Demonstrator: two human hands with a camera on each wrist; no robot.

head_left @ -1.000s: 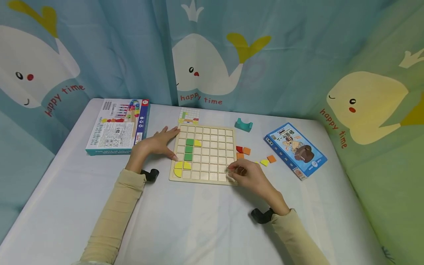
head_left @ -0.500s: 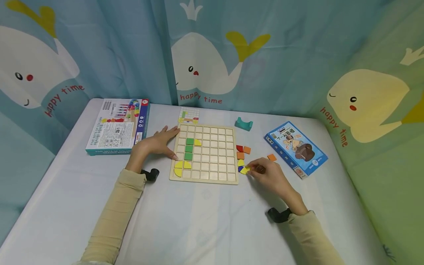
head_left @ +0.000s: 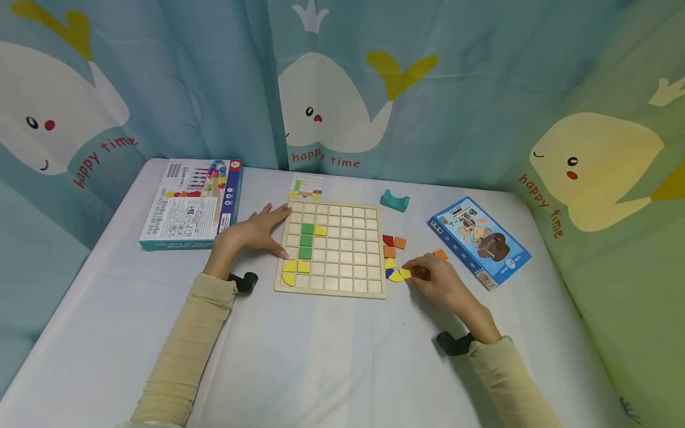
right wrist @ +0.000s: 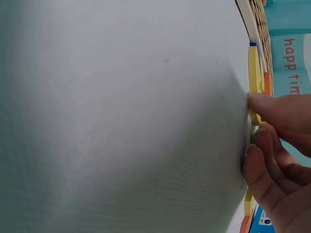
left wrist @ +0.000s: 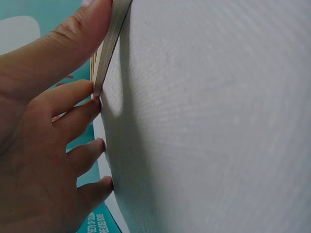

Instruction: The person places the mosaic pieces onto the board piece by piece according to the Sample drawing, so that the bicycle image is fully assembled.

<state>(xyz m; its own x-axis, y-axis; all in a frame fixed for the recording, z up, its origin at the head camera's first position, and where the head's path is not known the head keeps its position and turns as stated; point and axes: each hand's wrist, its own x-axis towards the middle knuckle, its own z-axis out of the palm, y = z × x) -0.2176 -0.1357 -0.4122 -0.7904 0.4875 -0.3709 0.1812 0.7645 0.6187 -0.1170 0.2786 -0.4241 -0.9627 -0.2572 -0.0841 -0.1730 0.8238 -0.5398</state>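
left hand (head_left: 258, 232): fingers spread, thumb and fingertips against the left edge of the square pale wooden grid board (head_left: 345, 244). right hand (head_left: 437, 280): just beyond the board's right edge, thumb and fingertip pinching a small flat yellow piece (head_left: 405, 273) beside a rounded yellow tile (head_left: 396, 277) and a flat blue piece (head_left: 389, 273). three green square tiles (head_left: 305, 241) lie in one column of the board.

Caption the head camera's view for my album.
Left fingers touch a gridded board; right fingers pinch a yellow piece beside it.
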